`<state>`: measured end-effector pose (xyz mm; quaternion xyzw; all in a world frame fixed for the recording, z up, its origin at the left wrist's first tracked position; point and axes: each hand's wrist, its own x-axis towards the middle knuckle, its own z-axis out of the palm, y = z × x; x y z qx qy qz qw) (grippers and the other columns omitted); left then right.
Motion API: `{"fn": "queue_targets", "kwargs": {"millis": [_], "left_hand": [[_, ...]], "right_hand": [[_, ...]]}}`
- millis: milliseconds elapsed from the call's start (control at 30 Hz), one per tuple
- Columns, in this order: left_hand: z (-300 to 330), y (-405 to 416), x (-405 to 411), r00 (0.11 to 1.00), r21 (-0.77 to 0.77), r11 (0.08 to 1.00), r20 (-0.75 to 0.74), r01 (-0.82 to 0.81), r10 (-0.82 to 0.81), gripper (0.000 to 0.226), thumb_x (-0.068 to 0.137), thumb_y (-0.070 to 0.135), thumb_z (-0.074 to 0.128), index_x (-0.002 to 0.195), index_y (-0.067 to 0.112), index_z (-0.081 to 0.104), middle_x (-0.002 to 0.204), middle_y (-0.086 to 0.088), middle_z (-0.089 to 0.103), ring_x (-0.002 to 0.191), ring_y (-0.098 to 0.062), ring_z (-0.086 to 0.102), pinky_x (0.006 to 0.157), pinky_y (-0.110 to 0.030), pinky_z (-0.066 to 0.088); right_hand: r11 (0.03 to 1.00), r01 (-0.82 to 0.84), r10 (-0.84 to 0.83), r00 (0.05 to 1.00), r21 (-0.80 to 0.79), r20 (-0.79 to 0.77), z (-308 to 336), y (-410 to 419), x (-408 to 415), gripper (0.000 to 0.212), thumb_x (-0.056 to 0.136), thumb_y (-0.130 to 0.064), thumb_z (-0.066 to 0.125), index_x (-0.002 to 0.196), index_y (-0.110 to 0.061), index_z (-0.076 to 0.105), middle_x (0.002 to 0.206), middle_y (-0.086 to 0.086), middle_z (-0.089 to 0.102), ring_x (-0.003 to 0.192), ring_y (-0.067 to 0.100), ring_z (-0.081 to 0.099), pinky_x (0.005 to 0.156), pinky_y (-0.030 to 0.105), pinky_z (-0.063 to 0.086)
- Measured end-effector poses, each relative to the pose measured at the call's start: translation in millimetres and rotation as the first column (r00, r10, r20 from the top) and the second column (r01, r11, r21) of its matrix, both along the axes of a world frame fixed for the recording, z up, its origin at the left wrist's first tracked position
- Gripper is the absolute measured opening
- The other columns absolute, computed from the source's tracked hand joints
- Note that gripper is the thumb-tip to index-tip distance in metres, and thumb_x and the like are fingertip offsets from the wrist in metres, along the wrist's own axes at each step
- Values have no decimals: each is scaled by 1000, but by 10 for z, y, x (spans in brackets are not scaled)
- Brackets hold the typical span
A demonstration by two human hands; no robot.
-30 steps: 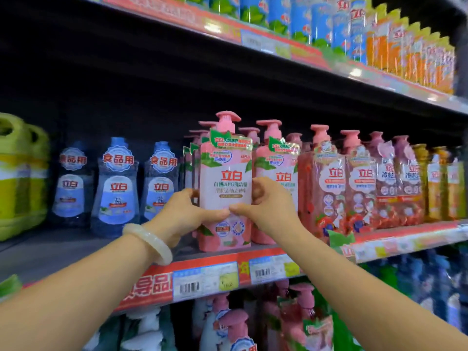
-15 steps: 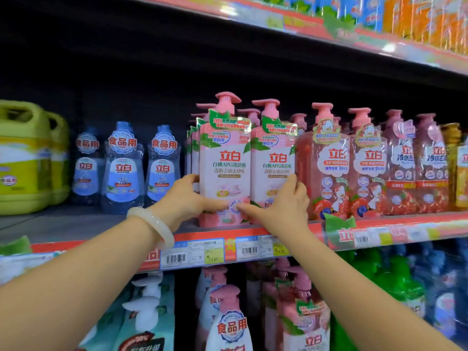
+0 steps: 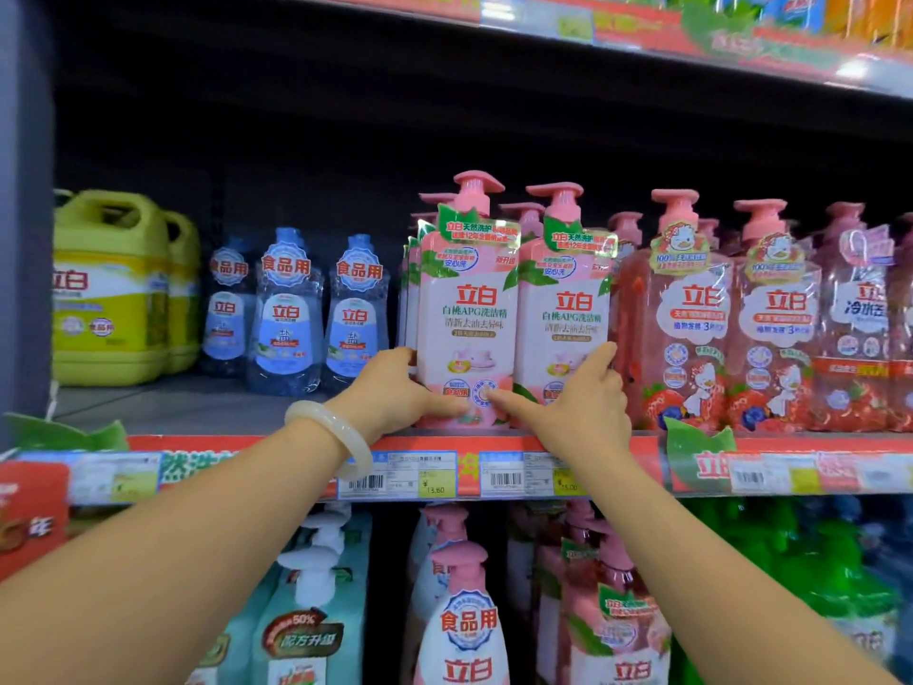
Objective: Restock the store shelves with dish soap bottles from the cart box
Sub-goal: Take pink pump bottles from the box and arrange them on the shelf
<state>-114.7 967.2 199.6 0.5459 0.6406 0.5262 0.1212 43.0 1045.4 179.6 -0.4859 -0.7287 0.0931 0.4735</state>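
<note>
Here the left hand (image 3: pixel 390 395) grips the lower left side of a pink peach dish soap bottle (image 3: pixel 464 318) at frame centre, standing at the shelf edge (image 3: pixel 276 444). The right hand (image 3: pixel 578 407) presses it with a straight finger, other fingers touching the neighbouring pink bottle (image 3: pixel 563 328). An uneven push could tip both forward off the edge.

You can count two yellow jugs (image 3: pixel 111 289) at the shelf's (image 3: pixel 494 440) left end — three clear blue bottles (image 3: pixel 286 313) — two pale pink pump bottles (image 3: pixel 464 309) in front — two strawberry bottles (image 3: pixel 686 318).
</note>
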Motion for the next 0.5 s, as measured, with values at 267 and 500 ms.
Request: {"fn": "queue_targets", "kwargs": {"millis": [267,500], "left_hand": [[7,-66,87,955,-46,987,-261,-156,139,42,69,33,81,95,15,53,97,-1,62,84,-17,60,75,-30,52],[-273,-658,42,737,233,960,-620,-153,268,54,84,22,63,131,6,43,134,-9,43,125,-27,40,101,-32,32]], "right_hand": [[1000,2,-2,1000,-1,-15,-11,4,-6,134,61,-70,68,148,-1,-8,153,22,13,140,38,21,110,47,26],[887,-154,119,987,435,107,-193,-650,-379,83,76,-24,76,141,4,33,147,28,26,139,42,23,112,51,21]]}}
